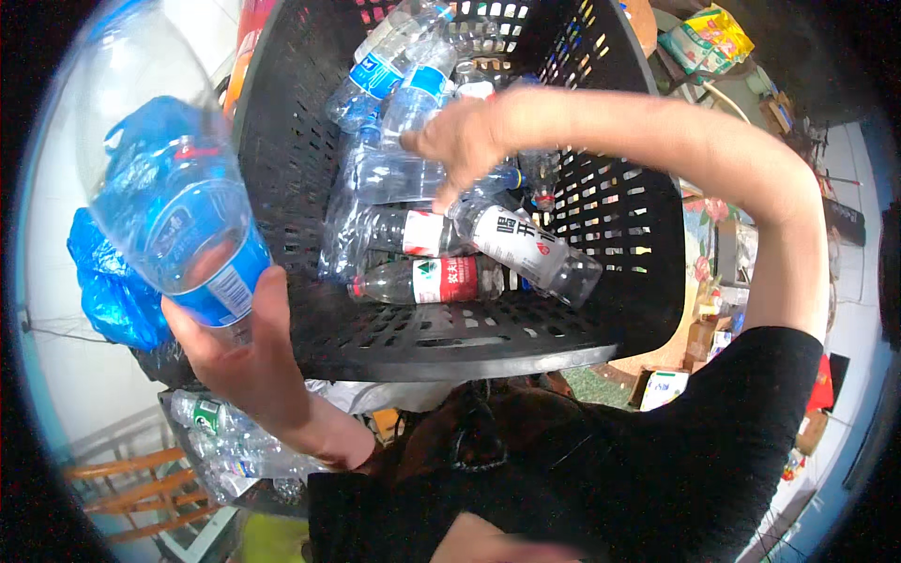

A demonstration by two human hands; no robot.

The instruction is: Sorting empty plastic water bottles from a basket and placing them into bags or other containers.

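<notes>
My left hand (244,366) is wrapped round the lower end of a big clear plastic bottle (174,225) with a blue label. It is raised outside the left side of a black plastic basket (488,352). My right hand (465,141) reaches into the basket over the bottles, fingers apart, with nothing seen in its grasp. Just below it, a white-labelled bottle (526,244) lies slanted across a red-and-white-labelled bottle (427,281). Clear bottles with blue labels (399,84) lie beyond and left of that hand. Whether its fingertips touch a bottle I cannot tell.
A shiny blue plastic bag (108,291) is left of the basket. Several more clear bottles (239,441) lie in a container at lower left, near wooden slats (141,483). At far right, a yellow-and-green package (709,39) and small boxes (699,342) crowd the area.
</notes>
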